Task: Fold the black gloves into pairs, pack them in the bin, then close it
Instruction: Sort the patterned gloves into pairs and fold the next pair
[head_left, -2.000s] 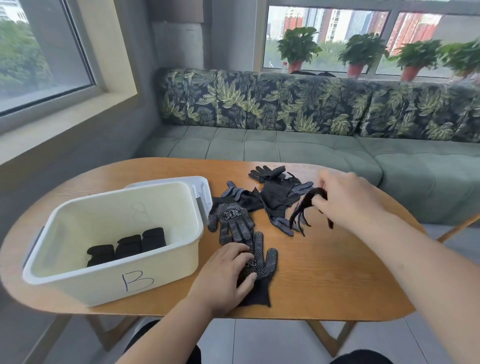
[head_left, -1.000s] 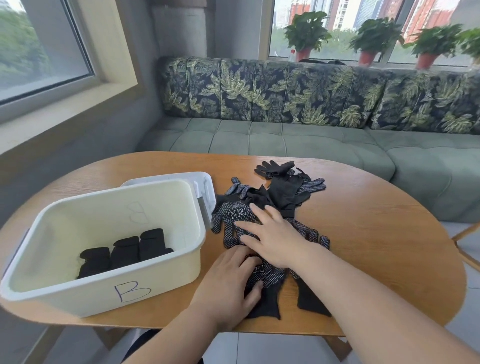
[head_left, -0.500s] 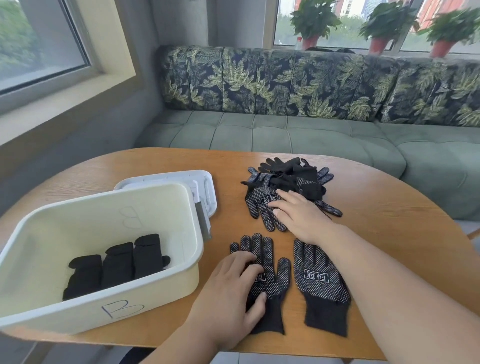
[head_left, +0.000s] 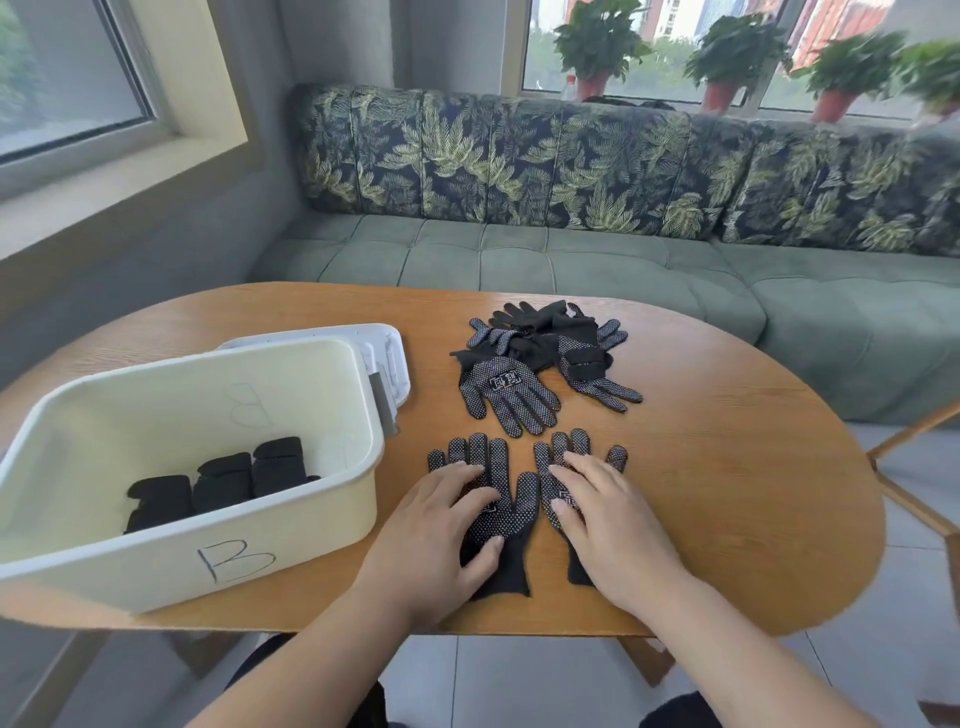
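R hand (head_left: 618, 530) off pile (head_left: 540, 353), onto R glove (head_left: 563, 444)

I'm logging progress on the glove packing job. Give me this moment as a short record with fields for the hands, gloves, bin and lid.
left hand: flat on the left glove, fingers straight
right hand: flat on the right glove
flat gloves: side by side, dotted sides up, not folded yet
glove pile: loose heap farther back on the table
bin: open, marked B
folded pairs: three bundles in the bin
lid: off, behind the bin
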